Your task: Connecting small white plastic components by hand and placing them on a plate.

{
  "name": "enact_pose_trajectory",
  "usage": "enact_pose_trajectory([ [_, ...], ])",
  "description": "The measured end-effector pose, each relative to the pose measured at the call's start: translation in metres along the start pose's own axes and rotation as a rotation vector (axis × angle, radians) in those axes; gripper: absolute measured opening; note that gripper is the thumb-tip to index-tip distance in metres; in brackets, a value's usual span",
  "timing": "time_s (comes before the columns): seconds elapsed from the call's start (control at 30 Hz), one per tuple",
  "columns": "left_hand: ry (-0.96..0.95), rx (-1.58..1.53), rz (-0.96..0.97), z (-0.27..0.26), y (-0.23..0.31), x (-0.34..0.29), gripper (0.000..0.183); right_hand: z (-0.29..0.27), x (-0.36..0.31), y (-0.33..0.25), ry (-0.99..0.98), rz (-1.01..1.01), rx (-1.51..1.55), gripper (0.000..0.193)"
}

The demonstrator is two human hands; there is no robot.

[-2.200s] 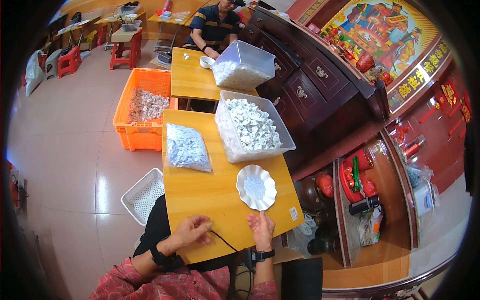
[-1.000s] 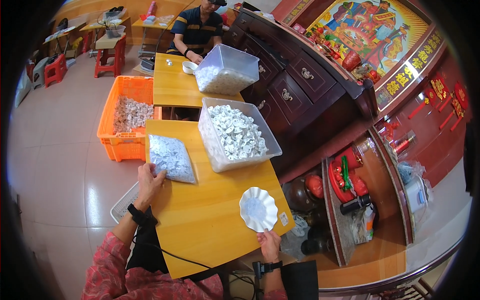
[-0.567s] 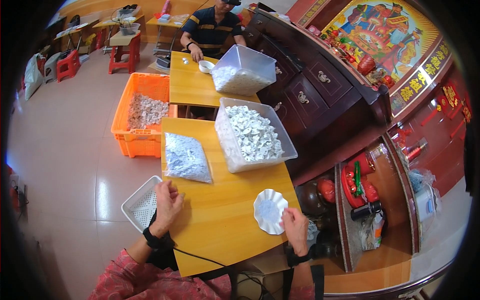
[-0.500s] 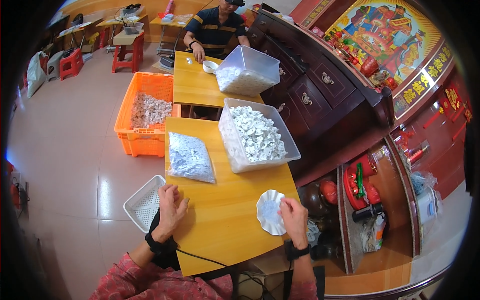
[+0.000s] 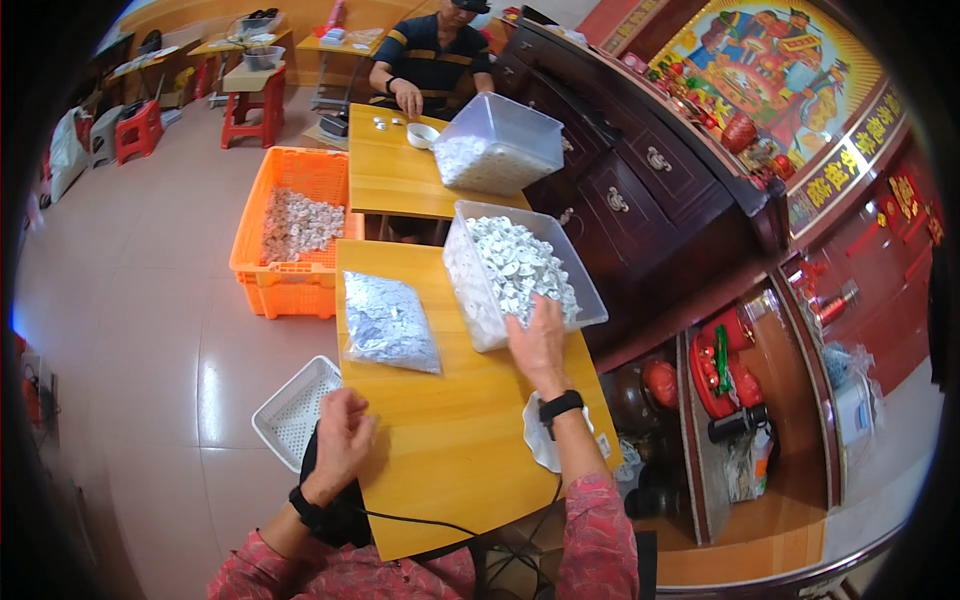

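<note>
My right hand [image 5: 540,348] is over the near edge of a clear plastic bin [image 5: 470,300], thumb and fingers apart, next to a heap of small white plastic pieces [image 5: 515,262]. Under my right wrist lies a white scalloped dish [image 5: 536,440], partly covered by the forearm. My left hand [image 5: 344,442] hovers at the table's left edge with its fingers curled in; whatever they hold, if anything, cannot be made out. Between the hands and the bin's left side rests a clear bag [image 5: 390,325] full of small pale-blue pieces.
A white perforated basket [image 5: 268,425] stands left of the yellow table [image 5: 430,455]. Beyond it is an orange crate [image 5: 285,292] holding small pieces. Across a second table [image 5: 395,180] with another clear bin [image 5: 515,130] sits a person [image 5: 435,60]. A dark cabinet [image 5: 640,200] borders the right.
My right hand has moved from the scalloped dish forward to the bin of white pieces. My left hand has drawn slightly nearer and its fingers have curled more.
</note>
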State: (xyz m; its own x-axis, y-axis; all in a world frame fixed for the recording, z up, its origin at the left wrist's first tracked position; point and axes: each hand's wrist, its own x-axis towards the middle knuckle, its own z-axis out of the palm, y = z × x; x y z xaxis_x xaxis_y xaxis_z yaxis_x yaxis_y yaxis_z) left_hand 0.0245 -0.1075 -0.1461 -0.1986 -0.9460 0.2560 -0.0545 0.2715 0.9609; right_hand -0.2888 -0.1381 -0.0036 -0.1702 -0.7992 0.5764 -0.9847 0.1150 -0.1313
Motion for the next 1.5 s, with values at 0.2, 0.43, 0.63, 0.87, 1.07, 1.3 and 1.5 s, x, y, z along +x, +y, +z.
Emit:
enact_pose_trajectory([
  [0.2, 0.028, -0.091, -0.302, -0.020, 0.001, 0.089, 0.045, -0.004, -0.041, -0.059, -0.038, -0.147, 0.115, 0.037],
  [0.43, -0.251, -0.151, -0.395, -0.018, -0.026, 0.137, 0.026, -0.040, -0.109, 0.026, 0.017, 0.119, 0.167, 0.040],
  [0.63, -0.315, -0.613, -0.375, -0.008, 0.049, 0.128, 0.014, -0.043, -0.188, 0.093, -0.157, 0.527, -0.232, 0.061],
  [0.87, -0.469, -0.821, -0.387, 0.009, 0.156, 0.100, 0.019, -0.042, -0.245, 0.123, -0.202, 0.733, 0.066, 0.065],
  [1.07, -0.783, -0.952, -0.342, 0.098, 0.190, 0.104, 0.010, -0.027, -0.258, 0.078, -0.084, 0.619, 0.207, 0.061],
  [1.3, -0.839, -0.950, -0.498, 0.260, 0.163, 0.095, 0.005, -0.042, -0.247, 0.022, -0.225, 0.526, 0.332, 0.059],
  [1.5, -0.855, -0.935, -0.491, 0.340, 0.134, 0.066, 0.009, -0.063, -0.260, 0.040, -0.111, 0.635, 0.354, 0.054],
])
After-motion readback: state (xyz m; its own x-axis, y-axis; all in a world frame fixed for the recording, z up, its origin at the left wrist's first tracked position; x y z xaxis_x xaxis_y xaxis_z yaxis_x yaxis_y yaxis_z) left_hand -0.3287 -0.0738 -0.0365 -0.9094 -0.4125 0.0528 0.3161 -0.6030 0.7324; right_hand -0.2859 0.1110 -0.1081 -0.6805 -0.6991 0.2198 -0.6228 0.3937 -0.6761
